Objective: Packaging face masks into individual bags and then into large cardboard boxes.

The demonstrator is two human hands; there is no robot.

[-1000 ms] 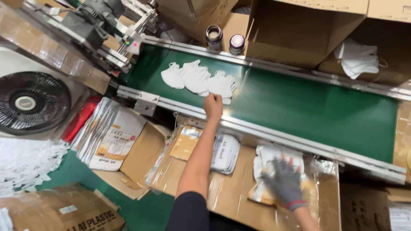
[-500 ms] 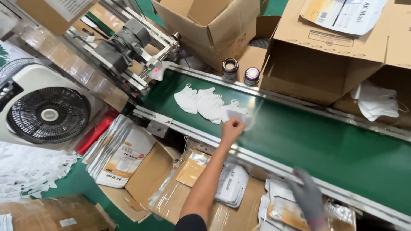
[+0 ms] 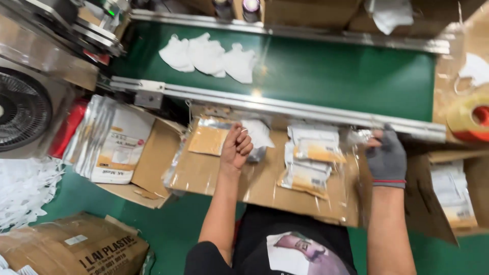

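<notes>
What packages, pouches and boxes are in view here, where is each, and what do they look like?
Foil pouches: stacked left, silver with white-orange fronts.
Flat pouch: by the left hand, silver, tan face.
Filled pouches: centre of the board, white and tan.
Cardboard box: bottom left, brown, white label.
Tape roll: right edge, yellowish, red core.

head view, steep downward, close over cardboard worktop, conveyor belt beyond
</notes>
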